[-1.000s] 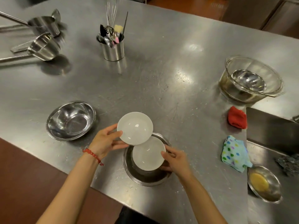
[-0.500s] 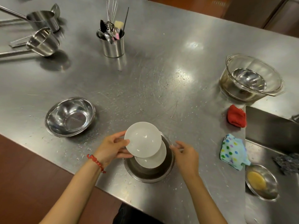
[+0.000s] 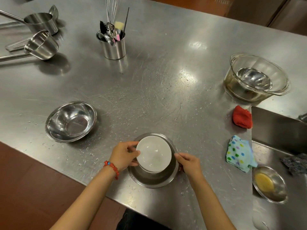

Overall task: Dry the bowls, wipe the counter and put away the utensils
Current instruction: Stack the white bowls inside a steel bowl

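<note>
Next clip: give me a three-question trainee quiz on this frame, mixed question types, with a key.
1. True or false: the left hand holds the white bowl over the steel bowl at the counter's near edge.
2. Which cloth lies nearer the glass bowl? A) red cloth B) dotted cloth
3. Fill in: the right hand touches the ____ of that steel bowl.

Key: 1 true; 2 A; 3 rim
</note>
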